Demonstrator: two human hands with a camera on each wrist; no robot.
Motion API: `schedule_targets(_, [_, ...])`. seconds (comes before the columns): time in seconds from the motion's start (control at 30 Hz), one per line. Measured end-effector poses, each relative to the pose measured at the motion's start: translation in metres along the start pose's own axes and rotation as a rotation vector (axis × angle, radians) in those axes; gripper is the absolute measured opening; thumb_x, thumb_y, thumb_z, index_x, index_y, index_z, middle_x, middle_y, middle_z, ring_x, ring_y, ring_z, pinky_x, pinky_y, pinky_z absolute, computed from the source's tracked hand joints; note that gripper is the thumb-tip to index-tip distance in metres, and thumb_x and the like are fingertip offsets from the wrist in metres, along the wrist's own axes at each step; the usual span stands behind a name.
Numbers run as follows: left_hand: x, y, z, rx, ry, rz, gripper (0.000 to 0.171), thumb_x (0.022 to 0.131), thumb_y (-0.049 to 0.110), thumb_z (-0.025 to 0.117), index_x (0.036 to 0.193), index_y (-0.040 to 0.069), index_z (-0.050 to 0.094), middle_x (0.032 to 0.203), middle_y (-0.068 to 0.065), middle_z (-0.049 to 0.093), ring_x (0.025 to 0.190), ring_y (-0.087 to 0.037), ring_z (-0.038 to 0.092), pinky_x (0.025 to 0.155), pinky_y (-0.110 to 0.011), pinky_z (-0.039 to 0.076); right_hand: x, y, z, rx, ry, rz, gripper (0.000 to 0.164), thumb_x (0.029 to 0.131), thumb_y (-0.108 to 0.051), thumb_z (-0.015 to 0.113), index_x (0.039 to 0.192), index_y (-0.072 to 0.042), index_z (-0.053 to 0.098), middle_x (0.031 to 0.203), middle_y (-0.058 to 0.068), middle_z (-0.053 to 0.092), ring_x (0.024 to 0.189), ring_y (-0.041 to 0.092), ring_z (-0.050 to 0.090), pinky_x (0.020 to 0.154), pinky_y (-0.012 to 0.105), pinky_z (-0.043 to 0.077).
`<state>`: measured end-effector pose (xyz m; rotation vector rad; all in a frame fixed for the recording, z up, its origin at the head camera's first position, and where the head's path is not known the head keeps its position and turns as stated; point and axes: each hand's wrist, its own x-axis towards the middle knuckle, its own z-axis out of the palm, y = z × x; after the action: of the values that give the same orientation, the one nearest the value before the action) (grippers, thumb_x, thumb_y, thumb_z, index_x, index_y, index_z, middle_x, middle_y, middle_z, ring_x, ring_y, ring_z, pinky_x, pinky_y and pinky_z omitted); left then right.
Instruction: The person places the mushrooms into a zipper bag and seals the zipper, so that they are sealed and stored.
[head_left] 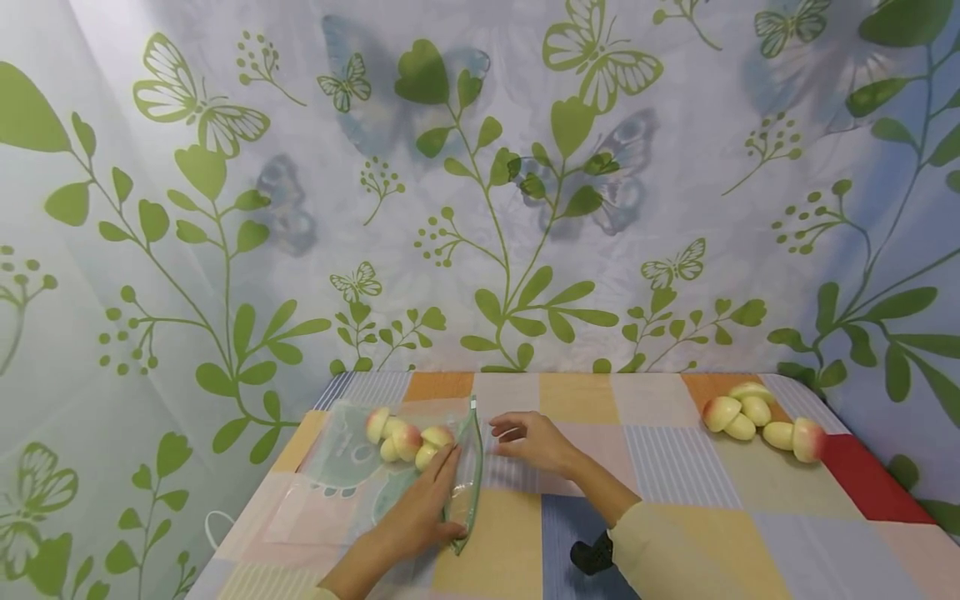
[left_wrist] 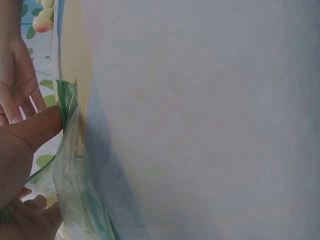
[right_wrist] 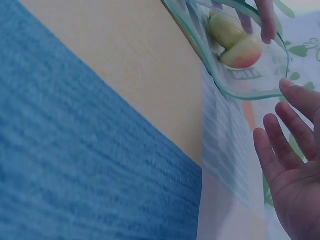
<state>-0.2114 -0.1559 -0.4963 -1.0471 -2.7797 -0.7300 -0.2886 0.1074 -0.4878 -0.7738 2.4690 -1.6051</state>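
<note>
A clear zip bag (head_left: 468, 475) with a green-edged mouth lies on the left of the table, its mouth facing right and gaping. Several pale yellow mushroom-shaped pieces (head_left: 405, 442) with reddish caps are inside it. My left hand (head_left: 420, 508) is at the mouth, fingers straight and thumb spread away from them. In the left wrist view a digit presses against the green edge (left_wrist: 67, 102). Just right of the mouth, my right hand (head_left: 536, 442) hovers with nothing in it, fingers loosely extended. The right wrist view shows its fingertips near the rim (right_wrist: 240, 95).
More mushroom-shaped pieces (head_left: 738, 412) lie in a cluster at the back right, one of them (head_left: 795, 437) beside a red patch. A patchwork cloth (head_left: 585, 392) covers the table. Behind it hangs a curtain (head_left: 480, 208) printed with leaves and butterflies.
</note>
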Motion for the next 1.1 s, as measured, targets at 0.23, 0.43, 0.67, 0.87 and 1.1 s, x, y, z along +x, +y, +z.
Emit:
schedule_targets(0.23, [-0.001, 0.0, 0.0, 0.005, 0.003, -0.002, 0.116, 0.074, 0.019, 0.094, 0.159, -0.009, 0.021, 0.165, -0.029, 0.021, 0.15, -0.042, 0.027, 0.116, -0.053, 0.033, -0.008, 0.003, -0.01, -0.015, 0.023, 0.002, 0.042, 0.094, -0.003, 0.075, 0.134, 0.003, 0.065, 0.122, 0.023, 0.069, 0.111, 0.034, 0.068, 0.087, 0.037, 0.06])
schedule_targets(0.43, [-0.001, 0.001, 0.0, 0.001, -0.002, -0.001, 0.115, 0.075, 0.017, 0.093, 0.159, -0.01, 0.02, 0.165, -0.029, 0.019, 0.15, -0.042, 0.026, 0.117, -0.053, 0.033, -0.014, 0.0, -0.023, -0.025, 0.035, 0.015, 0.04, 0.094, -0.008, 0.077, 0.132, -0.002, 0.067, 0.122, 0.022, 0.068, 0.11, 0.032, 0.068, 0.086, 0.039, 0.06])
schedule_targets(0.67, [-0.002, 0.001, 0.0, 0.031, -0.006, 0.013, 0.116, 0.076, 0.019, 0.093, 0.159, -0.011, 0.019, 0.164, -0.031, 0.02, 0.149, -0.043, 0.027, 0.116, -0.052, 0.033, -0.022, -0.001, -0.034, -0.05, 0.039, 0.016, 0.04, 0.093, -0.01, 0.078, 0.131, -0.003, 0.068, 0.121, 0.021, 0.069, 0.11, 0.034, 0.068, 0.086, 0.04, 0.06])
schedule_targets(0.87, [-0.002, 0.003, -0.001, 0.026, -0.021, 0.0, 0.117, 0.077, 0.02, 0.092, 0.16, -0.009, 0.015, 0.165, -0.03, 0.018, 0.15, -0.044, 0.026, 0.117, -0.053, 0.033, -0.029, 0.0, -0.044, -0.059, 0.043, 0.009, 0.041, 0.093, -0.01, 0.079, 0.132, -0.001, 0.067, 0.122, 0.021, 0.069, 0.11, 0.033, 0.069, 0.088, 0.042, 0.059])
schedule_targets(1.1, [-0.003, 0.001, 0.0, 0.036, -0.016, 0.01, 0.116, 0.076, 0.021, 0.093, 0.16, -0.009, 0.017, 0.165, -0.03, 0.019, 0.149, -0.044, 0.027, 0.116, -0.053, 0.033, -0.035, 0.006, -0.054, -0.084, 0.042, 0.003, 0.042, 0.093, -0.011, 0.079, 0.132, -0.003, 0.067, 0.123, 0.022, 0.068, 0.111, 0.036, 0.068, 0.092, 0.042, 0.058])
